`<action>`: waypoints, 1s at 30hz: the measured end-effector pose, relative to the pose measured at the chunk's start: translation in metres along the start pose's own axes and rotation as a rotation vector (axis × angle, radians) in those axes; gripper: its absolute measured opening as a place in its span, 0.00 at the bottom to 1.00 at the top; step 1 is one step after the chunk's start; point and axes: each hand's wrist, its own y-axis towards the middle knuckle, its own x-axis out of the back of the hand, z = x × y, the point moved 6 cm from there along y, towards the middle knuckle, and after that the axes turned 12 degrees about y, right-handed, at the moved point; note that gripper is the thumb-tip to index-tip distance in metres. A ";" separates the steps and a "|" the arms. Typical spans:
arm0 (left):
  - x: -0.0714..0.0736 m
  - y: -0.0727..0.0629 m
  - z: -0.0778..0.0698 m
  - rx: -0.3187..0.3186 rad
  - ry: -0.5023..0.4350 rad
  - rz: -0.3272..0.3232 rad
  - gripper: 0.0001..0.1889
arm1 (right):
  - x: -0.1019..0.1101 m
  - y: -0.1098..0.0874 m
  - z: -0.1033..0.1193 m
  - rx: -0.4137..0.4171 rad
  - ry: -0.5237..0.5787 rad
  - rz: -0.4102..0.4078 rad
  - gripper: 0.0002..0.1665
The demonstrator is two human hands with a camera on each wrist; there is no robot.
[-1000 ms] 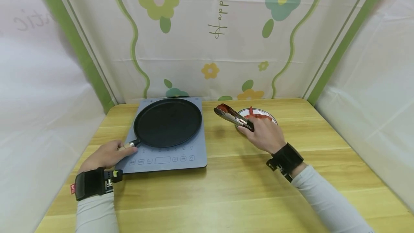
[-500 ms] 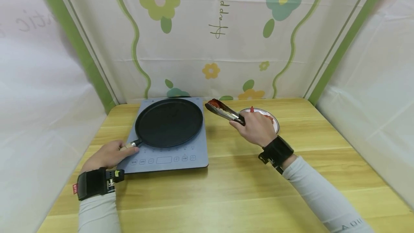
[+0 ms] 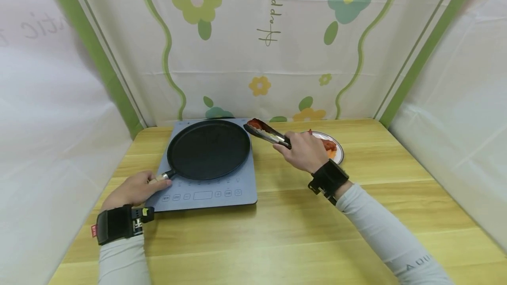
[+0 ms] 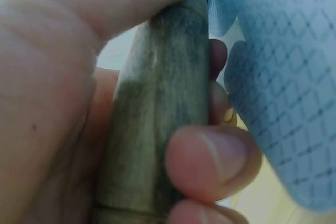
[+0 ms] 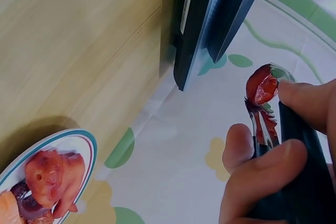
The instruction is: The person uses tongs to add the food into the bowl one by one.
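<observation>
My left hand grips the wooden handle of a flat black frying pan, which sits on a grey induction hob. Held in my right hand are metal tongs with dark grips, raised just right of the pan's rim. A glossy red piece of food is caught between the tongs' tips; its kind is unclear. Behind and to the right of that hand is a white plate with more reddish and orange food, partly hidden by the hand in the head view.
The induction hob has its touch buttons along the near edge. Both stand on a wood-grain table. Behind rises a flowered cloth wall, with white cloth sides left and right.
My right hand has carried the tongs and red piece leftward from above the plate to near the pan's edge, uncovering more of the plate. The left hand keeps its grip on the handle.
</observation>
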 end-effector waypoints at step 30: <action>-0.004 0.000 -0.001 0.026 -0.031 0.028 0.26 | -0.036 0.023 0.028 0.043 -0.147 0.062 0.27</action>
